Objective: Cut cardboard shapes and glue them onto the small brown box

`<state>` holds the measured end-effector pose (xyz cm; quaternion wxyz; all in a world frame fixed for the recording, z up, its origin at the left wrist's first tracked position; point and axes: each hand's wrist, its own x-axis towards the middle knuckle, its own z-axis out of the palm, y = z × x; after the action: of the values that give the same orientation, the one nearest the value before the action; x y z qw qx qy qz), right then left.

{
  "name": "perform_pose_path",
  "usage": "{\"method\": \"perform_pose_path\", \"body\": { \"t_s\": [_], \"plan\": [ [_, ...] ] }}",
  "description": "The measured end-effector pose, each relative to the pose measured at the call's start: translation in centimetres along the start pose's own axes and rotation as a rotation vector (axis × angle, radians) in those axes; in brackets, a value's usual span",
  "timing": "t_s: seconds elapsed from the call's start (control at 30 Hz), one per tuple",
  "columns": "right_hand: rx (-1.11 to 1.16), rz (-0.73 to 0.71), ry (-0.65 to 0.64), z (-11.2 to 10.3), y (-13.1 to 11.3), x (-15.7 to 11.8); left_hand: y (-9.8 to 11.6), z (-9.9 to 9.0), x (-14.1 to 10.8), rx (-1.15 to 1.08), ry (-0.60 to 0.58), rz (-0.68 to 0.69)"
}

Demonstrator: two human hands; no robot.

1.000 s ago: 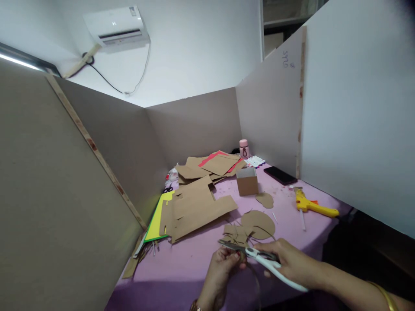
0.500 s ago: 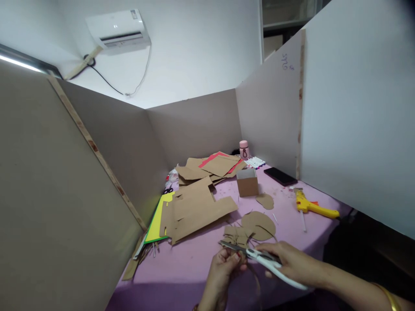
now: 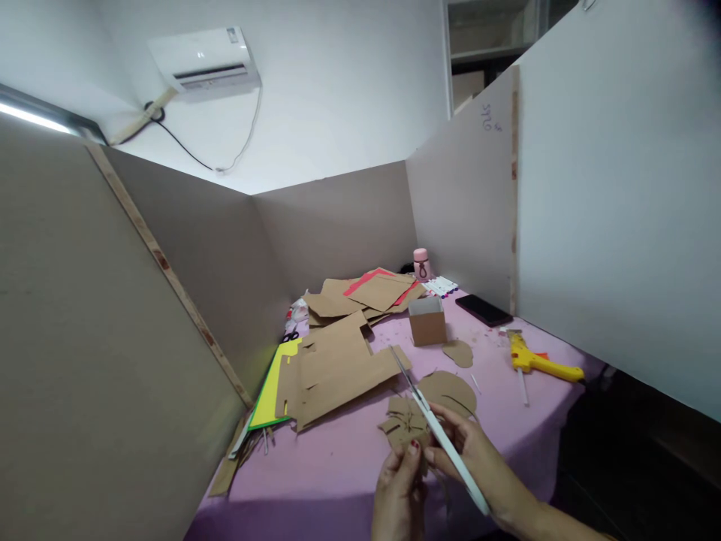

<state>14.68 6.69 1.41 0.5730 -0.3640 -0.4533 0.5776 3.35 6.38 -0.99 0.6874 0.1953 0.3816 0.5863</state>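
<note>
Holding scissors (image 3: 443, 439), brown disc (image 3: 454, 391) partly behind, box (image 3: 427, 329) and phone (image 3: 483, 309) beyond

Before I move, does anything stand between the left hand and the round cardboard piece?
Yes: the scissors, held in the right hand, slant across the view between the left hand and the round cardboard piece. Their height I can't judge.

On the near side of the small open cardboard box (image 3: 426, 327), the fingers of the left hand (image 3: 397, 490) cover most of the cardboard piece (image 3: 423, 451) they pinch, the right hand (image 3: 472, 452) hides part of the scissors (image 3: 452, 451), and both arms are cut off by the bottom edge. Beyond the box, a black thing (image 3: 406, 267) beside the pink bottle (image 3: 421, 266) shows too little to name, and the handwriting (image 3: 487, 118) above it to the right is too small to read surely.
</note>
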Motion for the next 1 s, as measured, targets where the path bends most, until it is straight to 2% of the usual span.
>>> {"method": "perform_pose_path", "body": {
  "t_s": [0.17, 0.23, 0.3, 0.4, 0.43, 0.47, 0.5, 0.53, 0.6, 0.63, 0.77, 0.83, 0.9, 1.0],
  "plan": [
    [0.074, 0.018, -0.02, 0.0, -1.4, -0.6, 0.0, -0.3, 0.0, -0.019, 0.028, -0.083],
    [0.077, 0.046, -0.036, -0.3, -2.2, -0.8, 0.9, -0.5, -0.3, 0.053, 0.057, -0.014],
    [0.094, 0.066, -0.054, -0.4, -2.9, -1.0, 2.0, -0.8, -0.9, 0.3, 0.043, 0.265],
    [0.117, 0.084, -0.08, -0.3, -3.6, -1.4, 3.5, -1.4, -2.0, 0.808, -0.016, 0.992],
    [0.125, 0.085, -0.091, -0.1, -3.6, -1.5, 4.0, -1.6, -2.2, 0.974, -0.063, 1.197],
    [0.132, 0.084, -0.101, 0.0, -3.6, -1.7, 4.4, -1.9, -2.4, 1.133, -0.136, 1.344],
    [0.141, 0.084, -0.112, 0.1, -3.6, -1.8, 4.9, -2.1, -2.6, 1.274, -0.218, 1.426],
    [0.146, 0.09, -0.125, 0.2, -3.6, -2.0, 5.3, -2.2, -2.6, 1.394, -0.309, 1.449],
    [0.135, 0.107, -0.143, 0.2, -3.5, -2.1, 5.8, -2.2, -2.7, 1.448, -0.406, 1.363],
    [0.123, 0.11, -0.14, 0.1, -3.5, -2.2, 5.9, -2.0, -2.7, 1.377, -0.375, 1.262],
    [0.069, 0.045, -0.055, -0.6, -3.8, -2.3, 5.3, -0.9, -3.2, 0.794, -0.111, 0.572],
    [0.047, 0.011, -0.042, -0.8, -3.8, -2.4, 5.0, -0.3, -3.5, 0.579, -0.086, 0.331],
    [0.028, -0.009, -0.07, -0.8, -3.7, -2.6, 4.9, 0.3, -3.9, 0.486, -0.09, 0.25],
    [0.022, 0.001, -0.095, -0.5, -3.2, -2.8, 5.0, 1.1, -4.4, 0.481, -0.106, 0.226]
  ]
}}
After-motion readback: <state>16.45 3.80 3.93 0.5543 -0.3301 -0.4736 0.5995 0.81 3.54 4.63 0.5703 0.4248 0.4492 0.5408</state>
